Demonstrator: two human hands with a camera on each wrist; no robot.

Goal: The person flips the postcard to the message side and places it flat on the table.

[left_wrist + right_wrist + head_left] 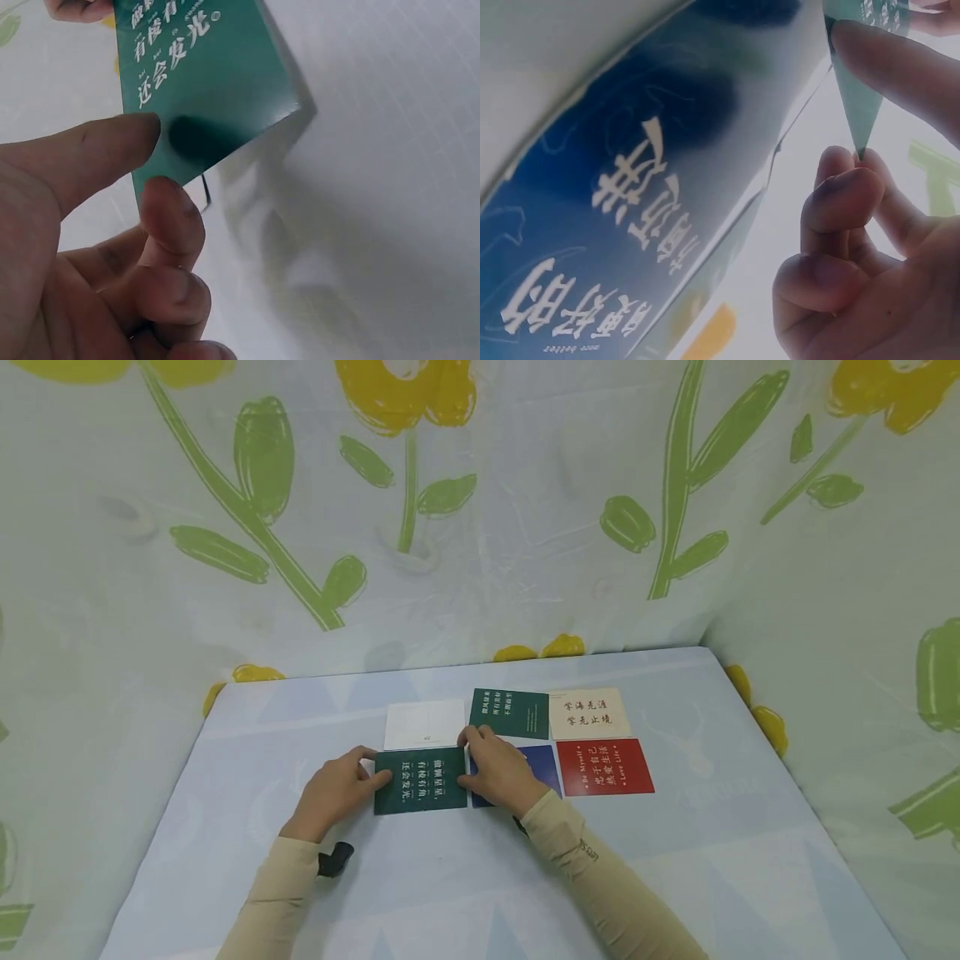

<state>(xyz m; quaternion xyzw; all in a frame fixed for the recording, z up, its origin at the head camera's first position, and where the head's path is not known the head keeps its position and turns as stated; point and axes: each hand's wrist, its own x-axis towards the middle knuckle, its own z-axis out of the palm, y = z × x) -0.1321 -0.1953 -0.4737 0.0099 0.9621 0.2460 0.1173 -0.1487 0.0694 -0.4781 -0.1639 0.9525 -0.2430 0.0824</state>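
Note:
A green card with white Chinese characters (420, 802) lies between both hands at the front left of a block of cards. My left hand (333, 789) holds its left edge, thumb (112, 146) on the printed face and index finger at the corner. On the opposite side my right hand (506, 770) grips the card by its edge, with a fingertip at the far corner. Under the right hand sits a blue card (697, 97), partly hidden in the head view. Directly behind the held card is a white card (408, 722).
Behind the blue card lies another green card (525, 720), with a cream card (600, 706) to its right. A red card (637, 768) is in front of the cream one. Flower-printed cloth (517, 560) rises behind the pale tabletop (450, 893).

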